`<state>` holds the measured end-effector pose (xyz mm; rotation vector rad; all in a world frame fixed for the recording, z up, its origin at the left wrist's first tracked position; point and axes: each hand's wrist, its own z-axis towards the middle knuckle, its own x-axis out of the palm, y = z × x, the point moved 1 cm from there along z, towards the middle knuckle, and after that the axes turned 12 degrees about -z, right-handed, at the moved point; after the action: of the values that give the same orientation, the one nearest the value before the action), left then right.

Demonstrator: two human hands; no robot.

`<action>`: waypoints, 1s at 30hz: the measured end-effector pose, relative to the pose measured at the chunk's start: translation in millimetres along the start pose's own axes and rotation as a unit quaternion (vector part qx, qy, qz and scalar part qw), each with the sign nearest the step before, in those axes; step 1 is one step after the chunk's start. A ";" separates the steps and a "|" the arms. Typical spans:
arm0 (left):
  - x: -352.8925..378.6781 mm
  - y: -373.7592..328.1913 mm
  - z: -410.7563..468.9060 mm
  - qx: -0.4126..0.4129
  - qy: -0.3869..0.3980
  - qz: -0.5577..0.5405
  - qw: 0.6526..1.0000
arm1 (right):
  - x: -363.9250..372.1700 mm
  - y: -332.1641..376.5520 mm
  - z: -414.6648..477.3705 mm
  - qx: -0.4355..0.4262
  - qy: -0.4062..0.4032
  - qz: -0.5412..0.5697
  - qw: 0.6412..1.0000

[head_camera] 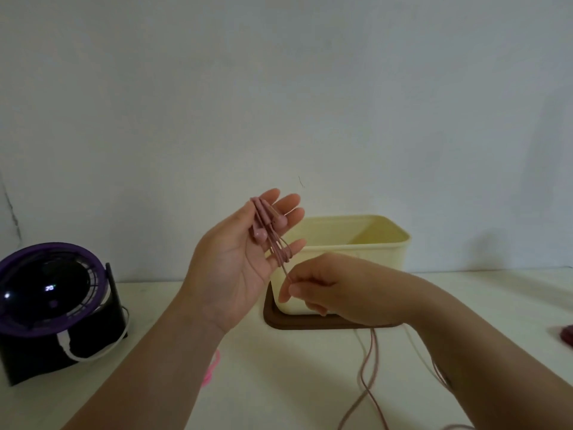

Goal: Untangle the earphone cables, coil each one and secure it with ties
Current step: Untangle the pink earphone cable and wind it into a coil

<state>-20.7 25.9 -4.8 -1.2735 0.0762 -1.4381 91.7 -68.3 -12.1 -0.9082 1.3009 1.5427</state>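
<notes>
My left hand is raised palm-up with straight fingers, and a pink earphone cable is wound in loops around them, the two earbuds lying against the fingers. My right hand is just below and to the right, pinching the cable's free strand between thumb and fingertips. The loose rest of the pink cable trails down from under my right wrist across the white table. A thin white cable lies beside it. A bright pink tie peeks out from behind my left forearm.
A cream plastic box stands on its brown lid right behind my hands. A purple and black desk fan with a white cord sits at the left. A dark red object lies at the right edge.
</notes>
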 end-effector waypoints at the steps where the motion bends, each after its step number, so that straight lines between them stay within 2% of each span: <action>1: -2.0 1.0 0.6 0.002 -0.004 0.011 1.000 | -2.5 3.2 -2.5 -0.006 0.010 0.002 1.000; 4: -7.9 4.1 0.3 0.008 0.001 0.100 0.995 | -14.5 9.1 -9.0 -0.019 -0.002 0.003 1.000; 9: -10.8 8.7 -6.1 -0.062 0.056 0.259 0.962 | -35.8 8.2 -16.9 -0.010 -0.127 0.032 0.991; 12: -10.0 9.3 -10.2 -0.113 0.102 0.272 0.950 | -41.6 0.4 -17.8 0.007 -0.197 0.025 0.980; 15: -10.8 5.1 -10.5 -0.150 0.120 0.231 0.954 | -40.1 -7.2 -13.4 0.010 -0.241 0.076 0.968; 19: -8.2 -2.4 -9.8 -0.174 0.148 0.068 0.971 | -25.6 -10.0 -3.8 0.002 -0.204 0.153 0.967; 21: -6.9 -6.2 -8.8 -0.196 0.200 -0.019 0.960 | -15.8 -7.6 -0.4 -0.011 -0.160 0.160 0.974; 23: -8.2 -10.8 -5.9 -0.185 0.191 -0.090 0.960 | -7.5 -5.4 2.2 -0.019 -0.128 0.150 0.980; 24: -6.1 -14.6 -5.3 -0.142 0.166 -0.087 0.972 | -4.0 -3.6 3.4 -0.019 -0.116 0.145 0.982; 27: -3.9 -14.8 -2.7 -0.097 0.092 -0.123 0.983 | 1.1 3.1 4.1 -0.018 -0.070 0.111 0.991; 28: -4.4 -14.6 -3.0 -0.044 0.057 -0.067 0.995 | 0.7 5.3 3.0 -0.020 -0.056 0.084 0.995; 30: -6.9 -10.9 0.3 0.007 0.027 0.051 0.998 | -3.6 10.4 -1.7 -0.028 -0.038 0.034 0.998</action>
<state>-29.5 34.9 -1.8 -1.2021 0.1649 -1.3845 83.0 -71.1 -5.7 -0.8395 1.2507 1.6581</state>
